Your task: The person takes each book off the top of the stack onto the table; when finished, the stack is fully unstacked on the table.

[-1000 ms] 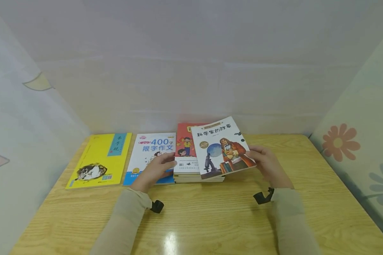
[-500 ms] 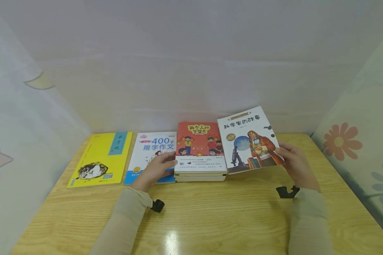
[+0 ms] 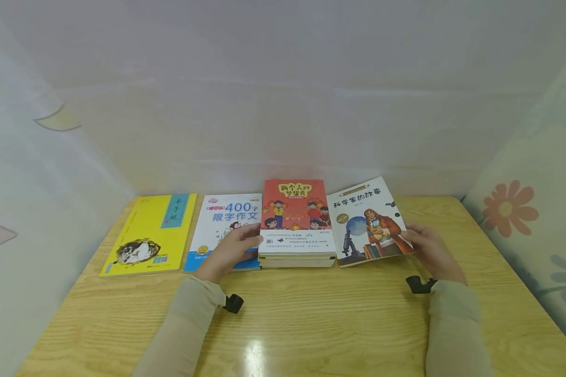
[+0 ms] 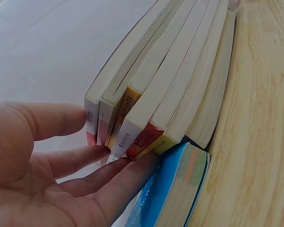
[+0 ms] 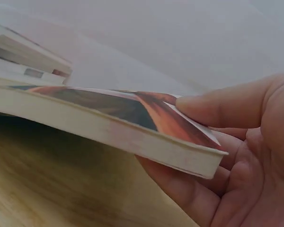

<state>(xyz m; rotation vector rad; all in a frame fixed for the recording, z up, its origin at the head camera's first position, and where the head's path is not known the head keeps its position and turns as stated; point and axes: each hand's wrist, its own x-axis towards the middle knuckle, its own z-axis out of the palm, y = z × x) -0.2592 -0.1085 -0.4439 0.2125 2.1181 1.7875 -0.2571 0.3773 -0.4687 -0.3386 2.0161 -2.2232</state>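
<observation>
1. Head view: the white book (image 3: 365, 222) is just right of the book stack (image 3: 296, 262), at the back of the wooden table (image 3: 311, 324); whether it touches the stack cannot be told. Its cover faces up, with the title end pointing toward the pale backdrop (image 3: 292, 104). The long axis runs away from the person and leans left at the far end, so the book sits askew to the stack. The right hand (image 3: 431, 251) grips its right edge, near the lower corner.

2. Writing, same view: the white book reads 科学家的故事 — its round badge is too small to read. The red book (image 3: 294, 209) on top of the stack reads 两个人的梦想秀. Farther left, the blue-and-white book (image 3: 226, 207) shows 400字限字作文, and the yellow book (image 3: 146, 225) shows 弟子规.

3. Left wrist view: the left hand (image 3: 231, 248) grasps nothing; its fingers (image 4: 128, 182) reach out fairly straight, tips against the stack's spines (image 4: 132, 135). The spine lettering is too blurred to read.

4. Right wrist view: the thumb (image 5: 222, 106) lies on the white book's cover with fingers beneath — a pinch at the corner. Shadow darkens the wood below.
</observation>
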